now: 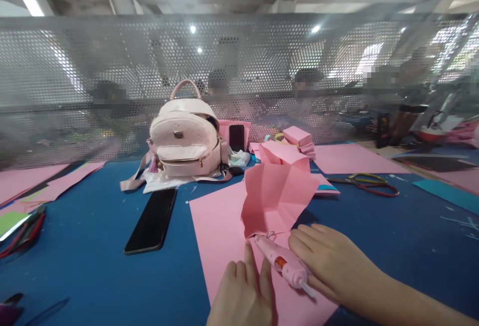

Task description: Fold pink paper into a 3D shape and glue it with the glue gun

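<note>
My right hand [333, 261] is closed on a pink hot glue gun [290, 268], its handle hidden by the hand. A clear glue stick pokes out of the gun's rear, and the nozzle end points at the bottom edge of a creased, folded piece of pink paper [279, 199]. That piece stands up from a flat pink sheet [219, 226] on the table. My left hand [243, 291] lies over the sheet with its fingers extended. Its index fingertip reaches close to the folded piece's lower left corner, beside the nozzle; whether they touch I cannot tell.
A black phone [151, 221] lies on the blue table [93, 246], before a cream backpack [185, 141]. Scissors [368, 182] rest right of the folded paper. Red-handled pliers [28, 231] lie far left. A perforated metal divider [262, 52] spans the back.
</note>
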The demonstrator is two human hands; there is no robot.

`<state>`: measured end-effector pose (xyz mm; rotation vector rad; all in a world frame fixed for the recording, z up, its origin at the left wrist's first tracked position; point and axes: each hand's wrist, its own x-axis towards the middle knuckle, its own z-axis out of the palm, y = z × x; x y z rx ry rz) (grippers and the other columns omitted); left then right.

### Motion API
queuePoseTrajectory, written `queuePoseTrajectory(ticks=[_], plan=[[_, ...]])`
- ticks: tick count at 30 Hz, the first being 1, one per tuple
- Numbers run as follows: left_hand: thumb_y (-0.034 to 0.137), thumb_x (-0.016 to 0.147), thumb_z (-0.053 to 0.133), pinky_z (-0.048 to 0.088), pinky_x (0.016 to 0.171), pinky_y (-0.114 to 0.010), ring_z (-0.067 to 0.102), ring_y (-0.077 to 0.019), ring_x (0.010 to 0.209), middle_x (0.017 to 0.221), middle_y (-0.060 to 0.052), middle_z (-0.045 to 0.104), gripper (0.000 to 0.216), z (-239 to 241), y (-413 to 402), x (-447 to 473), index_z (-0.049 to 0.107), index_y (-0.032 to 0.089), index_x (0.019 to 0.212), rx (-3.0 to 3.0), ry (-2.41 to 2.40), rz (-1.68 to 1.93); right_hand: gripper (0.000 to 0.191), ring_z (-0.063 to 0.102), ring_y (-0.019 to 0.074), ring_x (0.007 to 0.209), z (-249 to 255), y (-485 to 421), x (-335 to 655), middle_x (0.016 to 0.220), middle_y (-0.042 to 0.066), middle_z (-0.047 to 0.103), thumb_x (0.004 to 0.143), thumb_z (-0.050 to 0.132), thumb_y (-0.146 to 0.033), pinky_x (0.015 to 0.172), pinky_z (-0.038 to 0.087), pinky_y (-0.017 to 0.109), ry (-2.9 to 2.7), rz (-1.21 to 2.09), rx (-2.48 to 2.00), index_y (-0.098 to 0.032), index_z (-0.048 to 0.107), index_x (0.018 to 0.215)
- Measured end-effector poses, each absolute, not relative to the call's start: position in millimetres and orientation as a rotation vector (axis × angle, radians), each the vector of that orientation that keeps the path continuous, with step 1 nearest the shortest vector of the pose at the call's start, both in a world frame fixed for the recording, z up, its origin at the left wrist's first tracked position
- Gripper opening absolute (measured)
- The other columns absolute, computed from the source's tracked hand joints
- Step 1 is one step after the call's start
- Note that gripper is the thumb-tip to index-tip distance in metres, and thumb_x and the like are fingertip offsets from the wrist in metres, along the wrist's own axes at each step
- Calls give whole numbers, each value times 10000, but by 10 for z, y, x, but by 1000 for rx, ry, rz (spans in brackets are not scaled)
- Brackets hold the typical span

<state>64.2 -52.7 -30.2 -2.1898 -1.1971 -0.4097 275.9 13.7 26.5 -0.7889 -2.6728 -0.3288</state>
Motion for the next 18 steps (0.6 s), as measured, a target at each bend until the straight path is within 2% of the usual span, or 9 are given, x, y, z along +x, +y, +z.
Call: queuePoseTrajectory(ticks=[6,12,18], plan=[[128,749,627,425,545,-319,610,-209,537,1110,-267,727,388,-312,-534,652,691,116,1131,-2174,-1194,-390,150,515,220,648,280,114,2797,759,35,648,705,569,-137,638,301,323,-2722,-279,-858,-206,573,838],[149,768,640,438,547,-314,625,-207,555,1112,-270,725,424,-307,-539,647,689,119,1188,-2183,-1191,-373,26,565,232,651,371,121,2858,767,46,656,822,559,-192,622,330,312,-2779,-151,-984,-215,548,823],[150,715,674,459,538,-312,638,-216,538,1083,-265,737,444,-267,-542,653,723,136,1155,-2169,-1170,-368,163,558,205,584,464,112,2880,703,37,629,904,473,-203,565,307,289,-2795,-57,-1022,-222,487,742]])
